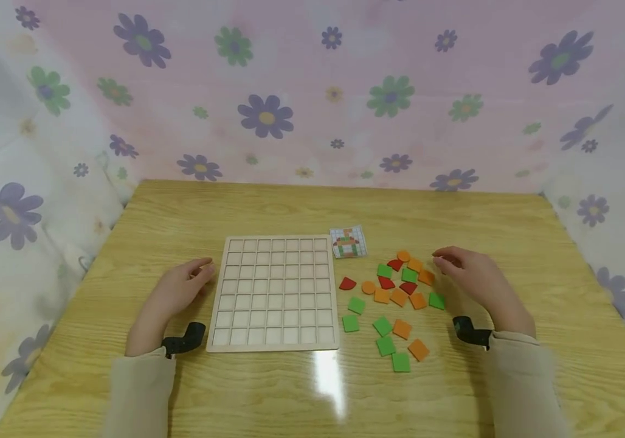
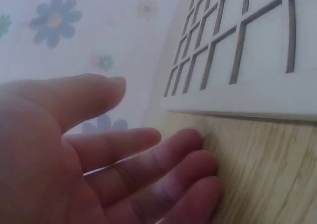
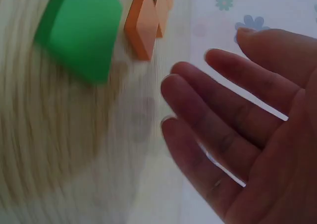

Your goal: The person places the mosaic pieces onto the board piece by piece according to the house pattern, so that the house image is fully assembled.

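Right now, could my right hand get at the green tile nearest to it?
Likely yes: the right hand holds nothing, and that green tile lies close beside it, with nothing visible between them.

Pieces (image 1: 398,297) are green, orange and red, the board (image 1: 275,286) pale-gridded, the table (image 1: 258,395) yellow-grained, the backdrop (image 1: 312,73) pink with purple flowers (image 1: 265,117).

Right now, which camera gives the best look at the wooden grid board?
The head view: it shows the whole wooden grid board, all squares visible. The left wrist view catches only one corner and nearby squares, slanted and cut off at the picture's edges. The right wrist view shows none of it.
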`<state>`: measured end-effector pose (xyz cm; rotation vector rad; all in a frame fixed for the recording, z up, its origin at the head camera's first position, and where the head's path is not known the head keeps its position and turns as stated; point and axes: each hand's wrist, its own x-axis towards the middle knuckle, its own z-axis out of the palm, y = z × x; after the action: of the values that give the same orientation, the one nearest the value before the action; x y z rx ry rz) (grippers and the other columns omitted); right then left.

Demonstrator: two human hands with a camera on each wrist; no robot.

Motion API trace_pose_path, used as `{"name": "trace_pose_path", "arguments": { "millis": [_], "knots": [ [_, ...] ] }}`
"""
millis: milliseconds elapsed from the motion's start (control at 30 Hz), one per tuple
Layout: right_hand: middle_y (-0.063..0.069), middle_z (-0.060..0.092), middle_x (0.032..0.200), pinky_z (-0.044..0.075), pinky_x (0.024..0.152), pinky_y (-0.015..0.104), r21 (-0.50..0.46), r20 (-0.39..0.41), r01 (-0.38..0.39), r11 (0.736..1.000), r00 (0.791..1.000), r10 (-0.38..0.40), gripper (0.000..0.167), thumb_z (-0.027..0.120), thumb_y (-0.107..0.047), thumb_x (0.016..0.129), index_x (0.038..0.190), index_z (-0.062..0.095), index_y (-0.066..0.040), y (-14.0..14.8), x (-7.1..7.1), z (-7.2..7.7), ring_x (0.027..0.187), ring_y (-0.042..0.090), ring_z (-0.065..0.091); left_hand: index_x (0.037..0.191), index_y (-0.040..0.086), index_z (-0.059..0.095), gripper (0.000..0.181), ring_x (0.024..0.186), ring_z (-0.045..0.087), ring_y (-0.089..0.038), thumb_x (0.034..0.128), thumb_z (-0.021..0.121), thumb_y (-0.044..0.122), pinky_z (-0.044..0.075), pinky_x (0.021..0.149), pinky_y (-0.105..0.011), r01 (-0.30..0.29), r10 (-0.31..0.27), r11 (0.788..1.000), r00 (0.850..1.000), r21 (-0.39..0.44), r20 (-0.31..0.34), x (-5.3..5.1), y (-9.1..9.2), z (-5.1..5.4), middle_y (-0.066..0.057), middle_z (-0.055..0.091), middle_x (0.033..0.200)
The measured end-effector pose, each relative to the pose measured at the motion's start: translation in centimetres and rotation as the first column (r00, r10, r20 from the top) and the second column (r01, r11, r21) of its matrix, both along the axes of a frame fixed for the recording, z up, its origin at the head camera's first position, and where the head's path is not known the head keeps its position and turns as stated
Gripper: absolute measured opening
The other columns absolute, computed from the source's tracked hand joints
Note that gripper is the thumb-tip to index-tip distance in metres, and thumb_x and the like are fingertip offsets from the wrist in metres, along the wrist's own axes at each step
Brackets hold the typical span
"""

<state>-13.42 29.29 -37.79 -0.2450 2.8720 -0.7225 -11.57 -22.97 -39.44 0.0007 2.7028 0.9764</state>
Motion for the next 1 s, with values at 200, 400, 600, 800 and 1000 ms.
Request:
{"name": "trace_pose_path", "arguments": {
  "millis": [200,400,600,800,1000],
  "knots": [
    [0.015,0.056,0.114,0.040,0.082,0.050,-0.084,0.053,0.040,0.996,0.998,-0.035,0.045,0.043,-0.043,0.092,0.122,0.053,-0.012,-1.1,0.0,-1.2,0.100,0.032,0.051,0.135,0.009,0.041,0.058,0.076,0.058,-0.016,0.0922,0.038,0.048,0.044,0.073,-0.035,-0.075,0.075,0.996,0.997,0.056,0.014,0.3,0.2,-0.9,-0.010,0.061,0.104],
    [0.011,0.058,0.103,0.043,0.077,0.044,-0.095,0.092,-0.004,0.995,0.996,0.013,0.039,0.054,-0.037,0.089,0.118,0.056,-0.011,-2.2,-0.7,-1.6,0.090,0.026,0.054,0.135,0.012,0.040,0.055,0.072,0.056,-0.016,0.0921,0.040,0.046,0.043,0.068,-0.032,-0.082,0.082,0.995,0.997,0.053,0.002,0.1,0.5,-1.3,-0.005,0.061,0.088],
    [0.009,0.056,0.096,0.044,0.070,0.038,-0.064,0.087,-0.086,0.994,0.992,0.092,0.034,0.065,-0.027,0.082,0.110,0.060,-0.008,-3.5,-1.5,-2.5,0.081,0.023,0.052,0.136,0.017,0.039,0.055,0.055,0.052,-0.018,0.0903,0.046,0.046,0.043,0.055,-0.032,-0.064,0.062,0.993,0.998,0.100,0.018,-0.5,0.6,-2.0,-0.003,0.058,0.067],
    [0.011,0.054,0.094,0.044,0.071,0.041,-0.023,0.070,-0.106,0.994,0.992,0.108,0.027,0.066,-0.022,0.082,0.104,0.064,-0.005,-5.3,-1.6,-2.5,0.080,0.024,0.050,0.139,0.022,0.034,0.060,0.042,0.045,-0.018,0.0865,0.053,0.045,0.042,0.043,-0.032,-0.049,0.040,0.988,0.997,0.144,0.063,-1.0,0.1,-2.6,-0.005,0.056,0.058],
    [0.013,0.055,0.096,0.044,0.075,0.044,0.006,0.096,-0.075,0.997,0.993,0.074,0.029,0.064,-0.021,0.083,0.105,0.062,-0.002,-5.5,-1.6,-1.9,0.085,0.027,0.052,0.139,0.028,0.032,0.061,0.040,0.043,-0.017,0.0851,0.055,0.045,0.042,0.040,-0.033,-0.046,0.032,0.978,0.997,0.202,0.073,-1.5,0.1,-3.1,-0.008,0.057,0.059]
  ]
}}
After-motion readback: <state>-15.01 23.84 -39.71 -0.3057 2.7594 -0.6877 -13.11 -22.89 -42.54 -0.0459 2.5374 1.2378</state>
